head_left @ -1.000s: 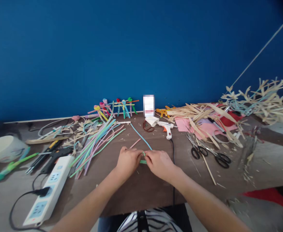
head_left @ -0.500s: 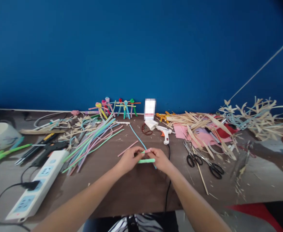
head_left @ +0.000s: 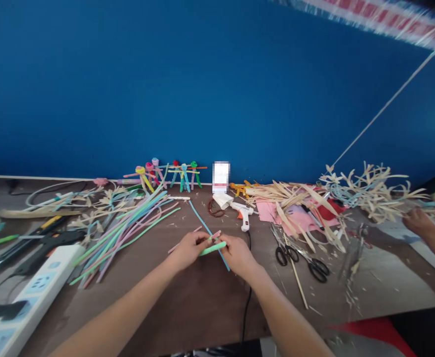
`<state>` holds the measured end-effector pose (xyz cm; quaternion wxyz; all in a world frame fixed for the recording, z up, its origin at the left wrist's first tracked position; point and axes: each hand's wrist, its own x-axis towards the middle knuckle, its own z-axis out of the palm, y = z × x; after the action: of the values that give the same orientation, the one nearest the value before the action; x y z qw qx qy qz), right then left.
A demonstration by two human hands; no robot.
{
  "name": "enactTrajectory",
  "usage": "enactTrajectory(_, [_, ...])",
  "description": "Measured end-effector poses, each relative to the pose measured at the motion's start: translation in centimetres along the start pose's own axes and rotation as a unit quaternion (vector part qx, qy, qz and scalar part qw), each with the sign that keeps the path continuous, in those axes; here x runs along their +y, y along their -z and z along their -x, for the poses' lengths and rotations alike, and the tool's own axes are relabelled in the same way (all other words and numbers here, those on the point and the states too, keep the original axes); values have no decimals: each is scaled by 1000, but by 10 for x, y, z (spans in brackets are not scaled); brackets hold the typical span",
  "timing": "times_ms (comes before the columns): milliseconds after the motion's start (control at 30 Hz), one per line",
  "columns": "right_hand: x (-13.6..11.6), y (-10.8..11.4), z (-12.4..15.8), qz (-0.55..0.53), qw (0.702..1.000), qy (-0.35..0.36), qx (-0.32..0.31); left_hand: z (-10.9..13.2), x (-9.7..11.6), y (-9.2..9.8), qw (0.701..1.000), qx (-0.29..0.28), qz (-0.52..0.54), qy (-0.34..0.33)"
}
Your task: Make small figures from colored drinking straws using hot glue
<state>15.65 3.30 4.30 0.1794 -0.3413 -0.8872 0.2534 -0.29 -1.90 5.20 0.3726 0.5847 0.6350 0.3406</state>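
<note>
My left hand (head_left: 190,250) and my right hand (head_left: 236,254) meet over the brown table, fingers pinched on a small green and pink pipe-cleaner piece. Its thick green part (head_left: 213,248) slants between them, and a pink end (head_left: 216,234) sticks up above the fingertips. Under the hands a blue pipe cleaner (head_left: 199,214) lies on the table. A pink one (head_left: 176,246) lies by my left hand. Several pipe-cleaner figures (head_left: 184,177) lean against the blue wall.
Loose pipe cleaners (head_left: 128,223) and a power strip (head_left: 34,297) are at left. A white glue gun (head_left: 244,214), scissors (head_left: 318,270), pink sheets (head_left: 295,220) and dried strips (head_left: 277,196) are at right. Another person's hand (head_left: 421,223) reaches in at far right.
The view has shifted right and tilted up a little. The green part has tilted between my hands, its right end now higher. The other person's hand shows more.
</note>
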Motion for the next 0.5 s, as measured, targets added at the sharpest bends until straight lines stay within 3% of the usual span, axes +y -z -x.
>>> enactTrajectory(133, [-2,-1,0,68,998,-5,10,3,4,1,990,-3,134,51])
enactTrajectory(267, [-7,-1,1,84,996,23,29,9,5,1,960,-34,262,94])
enactTrajectory(400, [-17,2,5,118,992,42,22,12,3,-2,886,-86,441,116])
enactTrajectory(500, [-26,7,9,157,986,56,26,12,1,-5,838,-83,523,131])
